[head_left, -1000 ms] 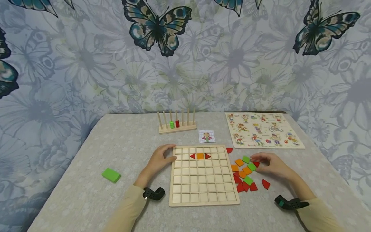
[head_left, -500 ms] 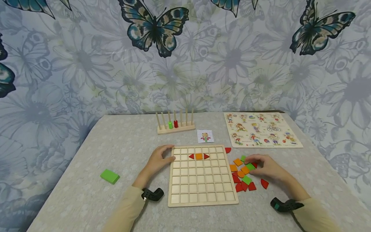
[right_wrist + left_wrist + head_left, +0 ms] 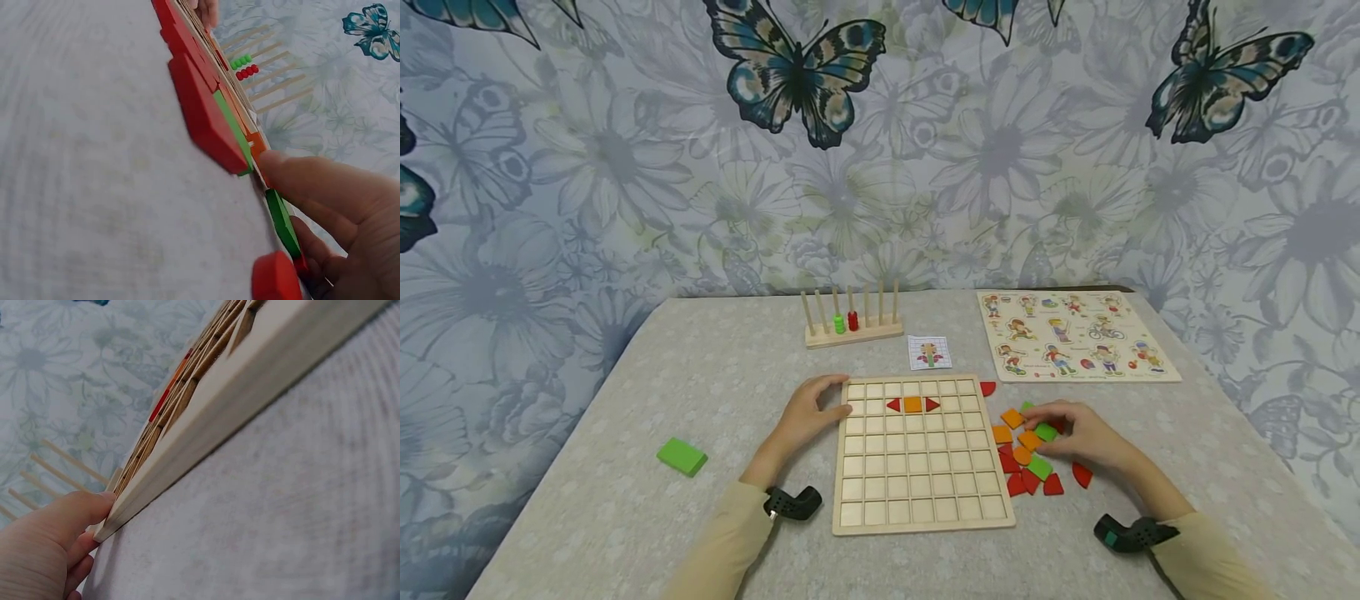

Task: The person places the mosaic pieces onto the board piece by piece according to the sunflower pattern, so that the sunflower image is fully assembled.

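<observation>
A wooden grid board lies flat, with an orange square between two red triangles in one of its upper rows. My left hand grips its upper left edge; in the left wrist view the thumb rests on the rim and the fingers are against the side. Right of the board, my right hand reaches over loose pieces, thumb and fingers apart around a green square. The thumb is close to an orange square; whether it touches is unclear. A red piece is partly hidden under this hand.
More red pieces lie along the board's right edge, with a red quarter-round apart. Behind stand a peg rack, a pattern card and a picture puzzle board. A green block lies far left.
My right hand has moved left over the loose pieces, from the red piece toward the green and orange squares. The left hand stays on the board. The view has shifted slightly.
</observation>
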Motion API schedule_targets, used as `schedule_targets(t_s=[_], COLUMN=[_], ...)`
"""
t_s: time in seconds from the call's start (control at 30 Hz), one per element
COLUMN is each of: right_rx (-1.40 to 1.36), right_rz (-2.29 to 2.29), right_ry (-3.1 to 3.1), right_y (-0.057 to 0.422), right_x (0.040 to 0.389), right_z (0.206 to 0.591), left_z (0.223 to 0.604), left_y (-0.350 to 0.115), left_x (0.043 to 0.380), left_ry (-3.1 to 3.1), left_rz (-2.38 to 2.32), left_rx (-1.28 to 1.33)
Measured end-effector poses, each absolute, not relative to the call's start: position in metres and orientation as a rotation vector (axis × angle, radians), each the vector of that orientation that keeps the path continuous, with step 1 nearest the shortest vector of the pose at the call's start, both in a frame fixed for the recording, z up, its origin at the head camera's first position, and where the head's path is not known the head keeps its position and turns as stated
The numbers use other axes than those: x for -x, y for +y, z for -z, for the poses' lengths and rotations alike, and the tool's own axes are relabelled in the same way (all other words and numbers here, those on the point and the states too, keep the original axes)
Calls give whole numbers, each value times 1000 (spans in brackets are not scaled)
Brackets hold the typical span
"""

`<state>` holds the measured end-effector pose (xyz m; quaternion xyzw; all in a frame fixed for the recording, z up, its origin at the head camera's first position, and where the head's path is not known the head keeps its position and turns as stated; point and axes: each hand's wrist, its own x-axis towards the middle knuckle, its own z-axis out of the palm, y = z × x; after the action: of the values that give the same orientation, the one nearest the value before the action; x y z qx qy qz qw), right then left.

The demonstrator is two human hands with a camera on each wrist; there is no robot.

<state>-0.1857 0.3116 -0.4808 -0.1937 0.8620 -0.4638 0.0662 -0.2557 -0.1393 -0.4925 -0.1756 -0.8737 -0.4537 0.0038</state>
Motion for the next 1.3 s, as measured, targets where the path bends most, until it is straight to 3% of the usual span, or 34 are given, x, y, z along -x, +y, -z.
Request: schedule_targets(t_s=[0.43, 0.93, 1.3], right_rx=[363, 558, 621], right_rz=[1494, 1591, 1592], right_ry=[2662, 2518, 2583], right_y=[288, 189, 163], right_x=[193, 213, 196], right_z=[475, 467, 446], left_z=[489, 492, 490], left_y=[-140, -141, -141], left_x=[253, 254, 254], left_ry=[-2735, -2712, -2727], left_rz=[1410, 1408, 1404], left_rx=[563, 581, 566])
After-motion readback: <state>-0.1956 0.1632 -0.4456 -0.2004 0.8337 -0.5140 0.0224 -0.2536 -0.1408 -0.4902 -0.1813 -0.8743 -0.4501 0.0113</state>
